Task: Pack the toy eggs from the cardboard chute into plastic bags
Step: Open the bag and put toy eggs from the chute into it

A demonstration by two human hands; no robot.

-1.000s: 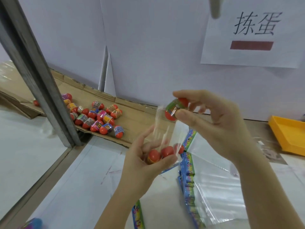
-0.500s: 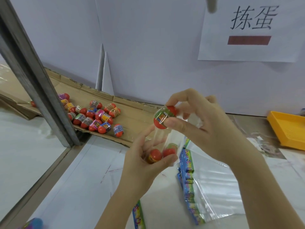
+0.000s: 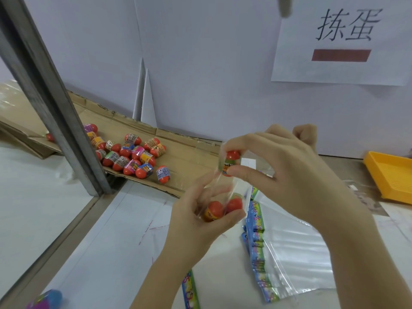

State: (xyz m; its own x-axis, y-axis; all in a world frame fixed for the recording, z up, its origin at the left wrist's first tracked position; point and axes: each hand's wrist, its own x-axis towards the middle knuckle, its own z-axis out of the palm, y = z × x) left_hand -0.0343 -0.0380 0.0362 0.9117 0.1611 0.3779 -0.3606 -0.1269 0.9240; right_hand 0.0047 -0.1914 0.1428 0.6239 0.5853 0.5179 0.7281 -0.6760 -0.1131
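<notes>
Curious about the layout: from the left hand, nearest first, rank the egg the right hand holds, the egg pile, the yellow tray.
1. Egg in the right hand, just above the left hand.
2. Egg pile, back left.
3. Yellow tray, far right.

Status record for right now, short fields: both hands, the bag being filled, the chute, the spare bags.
left hand: grips the plastic bag low down, mouth upward
right hand: pinches one toy egg at the bag's mouth
bagged eggs: at least two visible at the bottom
cardboard chute: loose eggs clustered beside the metal post
spare bags: flat stack on the table, below the right wrist
yellow tray: far right edge of view
</notes>
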